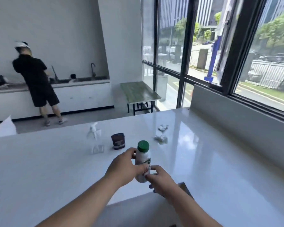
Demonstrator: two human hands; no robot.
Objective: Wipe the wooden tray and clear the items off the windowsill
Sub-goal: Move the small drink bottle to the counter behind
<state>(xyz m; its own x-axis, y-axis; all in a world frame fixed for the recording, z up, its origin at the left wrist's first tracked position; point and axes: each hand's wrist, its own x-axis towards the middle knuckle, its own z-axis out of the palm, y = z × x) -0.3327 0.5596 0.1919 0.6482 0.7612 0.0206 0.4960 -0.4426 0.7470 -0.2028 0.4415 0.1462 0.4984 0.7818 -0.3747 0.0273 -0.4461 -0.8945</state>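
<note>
A white bottle with a green cap (143, 157) stands upright on the glossy white counter (211, 153). My left hand (123, 169) wraps around its left side. My right hand (161, 181) touches the bottle's lower right with its fingertips. Behind it stand a clear spray bottle (95, 140) and a dark brown cup (118, 141). Two crumpled white tissues (161, 134) lie further back to the right. A dark flat edge, perhaps the tray (184, 188), peeks out under my right wrist. The grey windowsill (236, 110) along the window carries nothing that I can see.
Black-framed windows (187, 46) run along the right. A green-topped table (138, 92) stands beyond the counter. Another person in black (37, 82) stands at a sink counter (82, 82) at the back left. A white paper shape (6, 127) sits at the far left.
</note>
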